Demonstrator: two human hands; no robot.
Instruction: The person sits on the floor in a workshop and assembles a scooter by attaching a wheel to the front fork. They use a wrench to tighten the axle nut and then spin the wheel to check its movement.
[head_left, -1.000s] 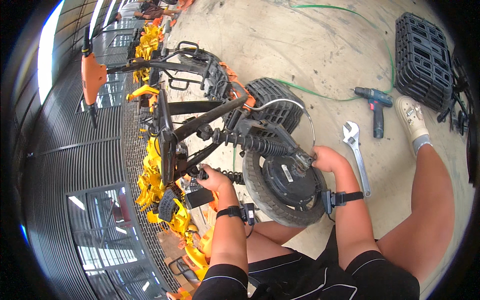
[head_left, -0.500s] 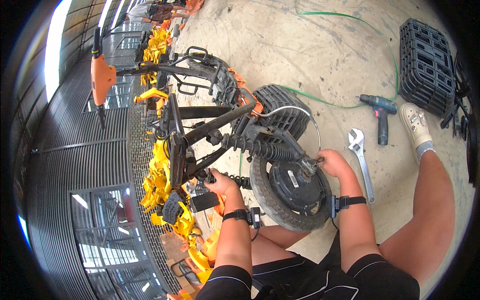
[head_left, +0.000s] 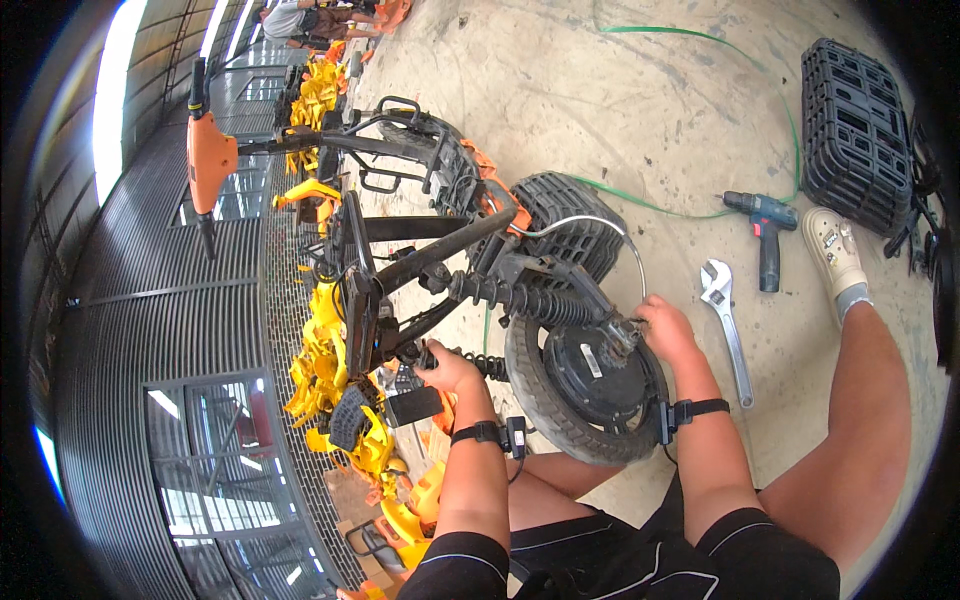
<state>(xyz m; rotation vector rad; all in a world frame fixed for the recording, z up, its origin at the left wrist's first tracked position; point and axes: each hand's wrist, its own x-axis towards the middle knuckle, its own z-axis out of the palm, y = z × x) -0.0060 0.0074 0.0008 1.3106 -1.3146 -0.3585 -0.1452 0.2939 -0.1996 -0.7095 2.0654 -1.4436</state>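
A stripped scooter frame (head_left: 430, 250) with orange parts leans across the middle. Its rear wheel (head_left: 590, 395), with a black hub and dusty tyre, is just in front of me. My left hand (head_left: 450, 368) has its fingers wrapped round the upper end of the left shock absorber (head_left: 492, 367), beside the frame. At the right side of the hub, my right hand (head_left: 667, 330) pinches something small near the axle nut (head_left: 625, 332); the fingers partly hide it. A grey cable (head_left: 590, 219) curves down to this hand. The right shock absorber (head_left: 530, 298) runs above the wheel.
An adjustable wrench (head_left: 727, 325) and a cordless drill (head_left: 766, 230) lie on the concrete floor to the right. Beyond them is a black plastic crate (head_left: 855, 125); another crate (head_left: 570, 215) stands under the frame. Yellow parts (head_left: 322, 350) are piled along the left wall. A person (head_left: 295, 20) is far off.
The view has shifted slightly, moving the scene a little right in the picture. Both hands keep their places on the scooter.
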